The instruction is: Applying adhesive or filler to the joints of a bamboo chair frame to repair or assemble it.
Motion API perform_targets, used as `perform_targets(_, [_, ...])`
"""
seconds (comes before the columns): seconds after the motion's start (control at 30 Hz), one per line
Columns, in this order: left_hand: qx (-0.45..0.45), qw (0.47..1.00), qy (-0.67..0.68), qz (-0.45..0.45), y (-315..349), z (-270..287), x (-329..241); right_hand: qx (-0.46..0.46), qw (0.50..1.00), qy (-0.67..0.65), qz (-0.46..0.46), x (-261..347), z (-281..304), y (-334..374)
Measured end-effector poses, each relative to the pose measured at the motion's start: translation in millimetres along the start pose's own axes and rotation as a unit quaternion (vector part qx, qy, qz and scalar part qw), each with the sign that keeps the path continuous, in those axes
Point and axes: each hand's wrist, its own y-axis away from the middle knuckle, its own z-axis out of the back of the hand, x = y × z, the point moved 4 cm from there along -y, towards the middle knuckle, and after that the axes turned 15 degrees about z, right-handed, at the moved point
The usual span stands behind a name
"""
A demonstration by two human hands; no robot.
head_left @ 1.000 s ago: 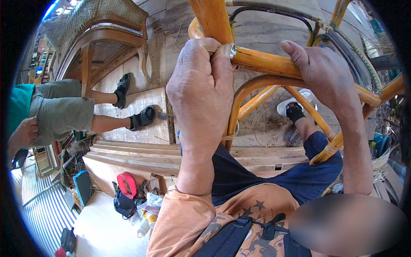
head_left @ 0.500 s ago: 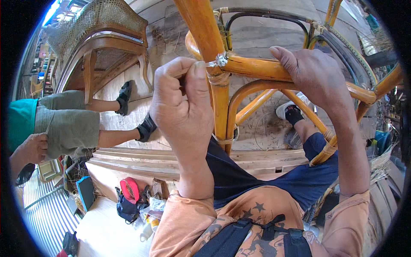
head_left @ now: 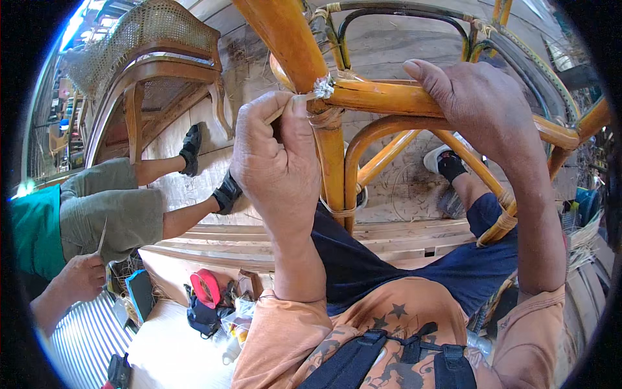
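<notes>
A rattan furniture frame (head_left: 382,97) of orange-brown poles stands before me, with its joints bound in pale strips. My left hand (head_left: 275,159) is closed in a pinch, thumb against forefinger, on a thin pale strip (head_left: 311,97). That strip reaches a joint wrapped in crinkled silver material (head_left: 323,86), beside the thick slanting pole. My right hand (head_left: 483,107) wraps over the horizontal rail to the right of the joint, its thumb lying along the top. Its other fingers are mostly hidden behind the rail.
At the left sits another person, whose hand (head_left: 84,277) holds a thin pointed strip. Beyond stands a wooden chair (head_left: 152,68) with a woven cane back. A red cap (head_left: 205,288) and bags lie below the wooden planks (head_left: 214,243). Loose fibres (head_left: 583,243) lie at right.
My left hand keeps its pinch by the joint, and my right hand stays on the rail. The other person's hand has shifted right and lower in view, its strip pointing up. The whole view shifted slightly.
</notes>
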Motion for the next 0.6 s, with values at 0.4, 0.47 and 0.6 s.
perform_targets(0.4, [0.039,0.995,-0.016,-0.086,-8,-4,-11,0.025,1.0,-0.01,-0.001,1,-4,-2])
perform_targets(0.47, [-0.005,0.998,0.027,-0.052,-4,14,-17,0.014,1.0,-0.014,-0.018,-4,-3,-1])
perform_targets(0.6, [-0.032,0.997,0.053,-0.047,-8,24,-17,0.021,1.0,-0.016,-0.008,1,-1,0])
